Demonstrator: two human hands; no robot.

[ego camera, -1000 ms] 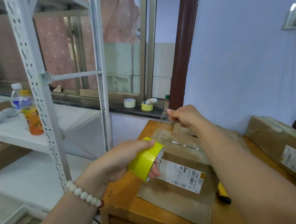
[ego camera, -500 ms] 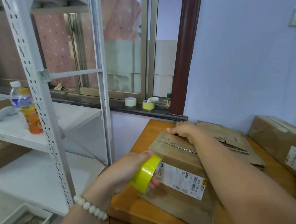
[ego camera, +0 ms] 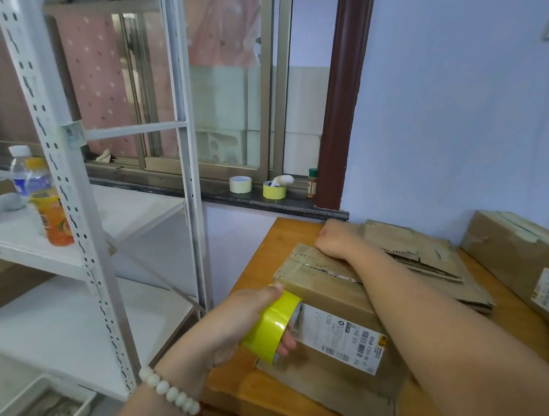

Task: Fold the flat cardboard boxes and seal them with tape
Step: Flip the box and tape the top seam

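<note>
A brown cardboard box (ego camera: 337, 373) with a white shipping label (ego camera: 344, 338) lies on the wooden table (ego camera: 257, 394). My left hand (ego camera: 229, 323) grips a yellow tape roll (ego camera: 271, 327) at the box's near left edge. A glossy clear strip seems to run from the roll along the box top to the far end. My right hand (ego camera: 338, 243) rests on the box's far edge, arm stretched across the top; its fingers are hidden over that edge. Behind the box lies a stack of flat cardboard boxes (ego camera: 423, 257).
Another taped box (ego camera: 512, 249) sits at the table's right. A white metal shelving rack (ego camera: 76, 197) stands close on the left, with bottles (ego camera: 53, 215) on it. Two tape rolls (ego camera: 240, 184) and a small jar (ego camera: 312, 183) stand on the window sill. The wall is just behind the table.
My right hand, which held the tape end up in the air, has come down onto the box's far edge. My left hand has kept the roll at the near edge.
</note>
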